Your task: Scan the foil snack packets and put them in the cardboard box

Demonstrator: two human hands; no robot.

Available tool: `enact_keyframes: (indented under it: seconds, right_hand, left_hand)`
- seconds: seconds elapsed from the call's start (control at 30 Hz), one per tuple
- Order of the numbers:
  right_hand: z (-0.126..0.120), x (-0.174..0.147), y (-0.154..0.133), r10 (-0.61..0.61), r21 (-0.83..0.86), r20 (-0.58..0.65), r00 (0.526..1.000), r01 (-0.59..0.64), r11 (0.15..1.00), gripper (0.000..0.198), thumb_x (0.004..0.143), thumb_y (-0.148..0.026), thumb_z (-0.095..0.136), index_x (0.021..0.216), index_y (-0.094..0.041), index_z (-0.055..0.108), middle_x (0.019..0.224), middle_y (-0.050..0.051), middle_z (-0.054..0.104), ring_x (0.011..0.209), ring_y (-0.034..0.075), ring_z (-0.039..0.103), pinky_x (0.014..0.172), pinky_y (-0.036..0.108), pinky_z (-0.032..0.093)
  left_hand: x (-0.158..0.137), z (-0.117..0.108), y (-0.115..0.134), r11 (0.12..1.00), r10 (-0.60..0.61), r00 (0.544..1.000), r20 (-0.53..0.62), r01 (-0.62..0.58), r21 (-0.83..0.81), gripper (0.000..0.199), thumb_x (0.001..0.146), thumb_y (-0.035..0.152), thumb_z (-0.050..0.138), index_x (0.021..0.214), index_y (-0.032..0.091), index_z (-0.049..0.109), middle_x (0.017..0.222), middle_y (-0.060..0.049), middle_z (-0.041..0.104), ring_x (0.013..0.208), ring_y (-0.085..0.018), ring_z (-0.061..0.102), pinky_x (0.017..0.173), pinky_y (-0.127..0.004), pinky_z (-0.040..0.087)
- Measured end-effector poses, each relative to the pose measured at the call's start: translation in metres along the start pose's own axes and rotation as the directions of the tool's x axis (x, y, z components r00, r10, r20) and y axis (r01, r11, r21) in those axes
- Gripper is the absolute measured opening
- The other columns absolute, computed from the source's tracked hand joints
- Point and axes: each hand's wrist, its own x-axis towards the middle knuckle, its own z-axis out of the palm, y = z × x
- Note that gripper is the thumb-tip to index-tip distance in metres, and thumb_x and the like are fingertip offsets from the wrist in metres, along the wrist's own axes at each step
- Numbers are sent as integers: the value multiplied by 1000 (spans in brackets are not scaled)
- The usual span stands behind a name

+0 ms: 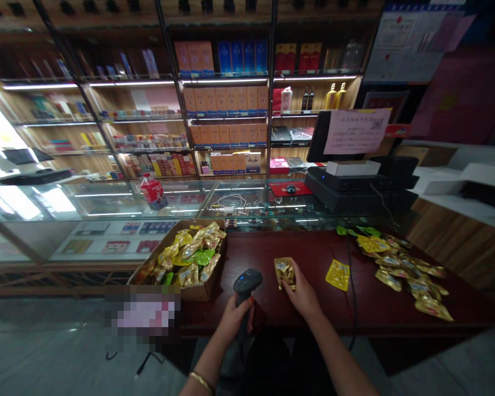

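Note:
My left hand (236, 314) is wrapped round the handle of a black barcode scanner (247, 280), its head tilted over the dark red table. To its right, my right hand (301, 291) grips a small gold snack packet (284, 270) by its right and lower edges, low over the tabletop. A single yellow packet (337, 275) lies flat to the right of that hand. Further right is a loose pile of gold packets (412, 275). Left of the scanner stands an open cardboard box (202, 291) full of gold, yellow and green packets (193, 253).
A glass display counter (177, 187) runs behind the table (251, 247), with a red-labelled bottle (152, 191) on it. A monitor with a paper sign (357, 132) stands above a black register (338, 190). A black cable (350, 291) crosses the table. Boxed goods fill the shelves behind.

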Motion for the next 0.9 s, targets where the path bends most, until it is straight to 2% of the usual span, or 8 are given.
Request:
enact_keyframes:
  seconds: [0.1,0.17,0.23,0.33,0.4,0.57,0.77,0.9]
  right_hand:
    - [0,1,0,96,142,-46,994,-88,986,90,88,-39,60,164,-22,15,145,14,62,125,27,66,103,43,54]
    - [2,4,-1,137,194,-97,986,-117,974,93,82,-38,65,162,-19,21,134,13,69,119,27,70,101,44,56]
    - [2,7,-1,123,202,-130,984,-95,975,80,78,-37,67,152,-18,42,129,13,71,117,28,70,101,44,55]
    - [-1,8,-1,85,148,-133,988,-65,987,45,80,-38,65,121,-21,66,117,12,75,108,28,72,97,42,56]
    - [-3,6,-2,88,138,-107,990,-72,988,34,84,-40,62,112,-23,69,110,10,77,101,27,73,93,40,57]
    - [-5,2,2,138,186,40,990,-143,972,35,88,-41,56,118,-25,64,102,5,80,91,24,76,82,34,57]
    - [-4,2,3,157,177,49,986,-164,971,32,87,-41,59,114,-25,66,101,5,80,91,23,76,81,32,56]
    - [-6,3,2,183,171,55,982,-190,967,28,84,-37,61,108,-25,68,101,6,80,91,24,76,82,32,56]
  left_hand:
    - [-1,-2,-2,1000,3,999,33,-4,13,58,69,68,79,90,18,57,48,6,58,30,-11,48,31,-20,35]
    - [0,-4,-4,999,13,1000,27,-14,31,55,70,68,78,80,19,56,46,4,57,30,-11,49,32,-20,34]
    - [1,-7,-4,998,25,1000,11,-26,48,53,71,67,78,73,19,56,45,4,56,30,-11,49,32,-20,35]
    - [0,-6,-1,998,23,999,44,-25,57,52,72,66,78,73,19,56,46,4,57,31,-11,49,34,-21,37]
    - [-4,-2,3,997,15,996,85,-21,68,52,72,67,77,73,20,55,46,4,57,31,-11,49,33,-21,36]
    - [-11,3,11,995,39,992,116,-49,87,52,76,66,76,73,19,55,44,4,56,31,-9,46,34,-19,31]
    - [-11,0,11,996,25,985,170,-38,79,54,75,68,75,80,17,58,43,4,56,31,-10,47,35,-19,31]
    - [-10,0,12,998,24,983,184,-36,58,53,76,68,75,76,17,57,43,3,57,31,-10,47,35,-20,30]
